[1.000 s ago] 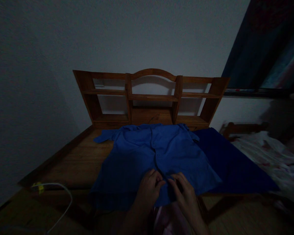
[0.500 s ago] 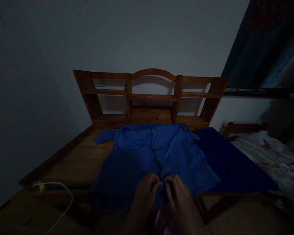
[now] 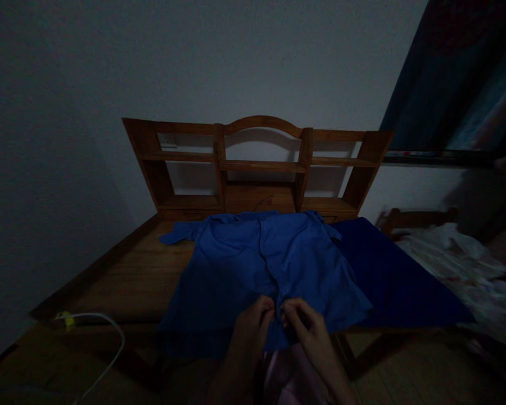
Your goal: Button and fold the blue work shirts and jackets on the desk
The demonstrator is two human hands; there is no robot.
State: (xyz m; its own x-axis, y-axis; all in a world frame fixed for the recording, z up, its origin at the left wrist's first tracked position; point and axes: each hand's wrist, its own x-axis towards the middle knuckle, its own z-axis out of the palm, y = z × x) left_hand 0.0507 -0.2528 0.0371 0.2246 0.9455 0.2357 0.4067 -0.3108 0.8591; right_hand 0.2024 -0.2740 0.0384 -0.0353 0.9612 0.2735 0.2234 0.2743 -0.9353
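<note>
A blue button-up shirt point(image 3: 236, 264) lies spread face up on the wooden desk point(image 3: 139, 281), its collar end toward the shelf and its hem hanging over the front edge. Low on the front opening, my left hand point(image 3: 255, 320) pinches the left side of the fabric. Just to its right, my right hand point(image 3: 301, 318) has thumb and fingers closed on the other side of the opening. A small gap separates the two hands. Any button between the fingertips is too dark and small to make out.
Behind the shirt a wooden shelf unit point(image 3: 259, 166) stands against the wall. A dark blue cloth point(image 3: 388, 275) covers the desk's right part. White plastic bags point(image 3: 464, 253) lie by a chair at the right. A white cable point(image 3: 118, 332) curves over the front left edge.
My right hand has shifted slightly right and its fingers have drawn into a tighter pinch. The left hand stays nearly in place on the shirt opening. The view has tilted slightly.
</note>
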